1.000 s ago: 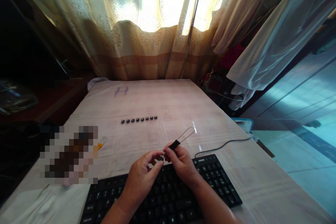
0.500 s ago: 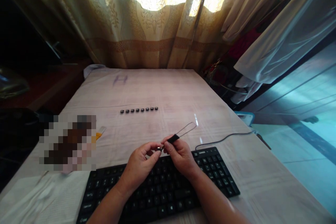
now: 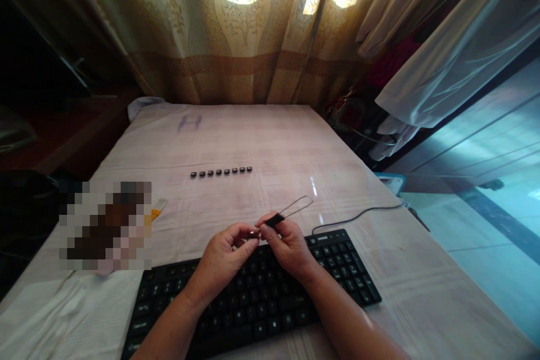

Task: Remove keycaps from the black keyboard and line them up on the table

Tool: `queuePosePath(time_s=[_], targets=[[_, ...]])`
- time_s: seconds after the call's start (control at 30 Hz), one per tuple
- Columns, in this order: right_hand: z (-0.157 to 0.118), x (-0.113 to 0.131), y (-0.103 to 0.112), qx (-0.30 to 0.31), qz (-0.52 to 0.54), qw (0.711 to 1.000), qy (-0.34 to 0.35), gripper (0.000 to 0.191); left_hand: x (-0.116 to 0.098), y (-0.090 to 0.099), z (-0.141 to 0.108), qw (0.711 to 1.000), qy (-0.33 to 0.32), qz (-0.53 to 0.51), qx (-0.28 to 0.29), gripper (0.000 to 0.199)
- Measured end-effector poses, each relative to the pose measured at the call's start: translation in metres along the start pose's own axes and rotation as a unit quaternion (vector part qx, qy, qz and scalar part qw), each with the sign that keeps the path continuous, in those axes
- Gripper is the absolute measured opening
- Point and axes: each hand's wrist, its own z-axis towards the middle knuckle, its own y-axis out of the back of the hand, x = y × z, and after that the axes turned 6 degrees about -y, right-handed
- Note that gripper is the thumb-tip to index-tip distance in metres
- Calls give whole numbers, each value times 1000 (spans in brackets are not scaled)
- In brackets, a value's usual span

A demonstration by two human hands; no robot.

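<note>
My left hand (image 3: 225, 250) is closed, with thumb and fingertips pinching a small dark keycap (image 3: 254, 234), partly hidden by the fingers. Close against it, my right hand (image 3: 289, 244) grips the black handle of a wire keycap puller (image 3: 276, 220). The puller's wire loop points up and to the right, away from the keycap. Both hands are above a black keyboard (image 3: 341, 261), which lies at a slant and is partly covered by my forearms. Farther back on the table, several black keycaps (image 3: 218, 172) stand in a neat row.
A pale cloth covers the table (image 3: 287, 140). A black cable (image 3: 363, 211) runs from the keyboard to the right edge. At left lies a pixelated item (image 3: 107, 225) by an orange-and-clear piece (image 3: 157, 212), near white cloth or paper (image 3: 90, 309). Curtains (image 3: 236, 39) hang behind.
The view has shifted slightly. My hands stay together over the keyboard with the same grips; the fingers around the keycap have moved only a little.
</note>
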Motion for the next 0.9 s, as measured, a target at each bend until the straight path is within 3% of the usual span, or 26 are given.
queuePosePath(time_s=[0.07,0.17,0.27,0.4,0.6,0.9], targets=[[0,0,0,-9,-16,1000,6,19,0,-1,0,1000,17,-6,-7,23],[0,0,3,-68,-38,997,18,18,-2,0,1,997,64,-36,-16,30],[3,-1,11,-115,-91,987,66,14,-3,3,2,992,75,-88,-44,34],[3,-7,25,-36,-239,964,114,24,-5,8,3,988,72,-117,-66,31],[0,-7,34,77,-403,908,84,35,-7,11,3,982,94,-151,-57,35],[0,-8,47,99,-468,875,78,37,-6,10,3,979,104,-165,-59,34]])
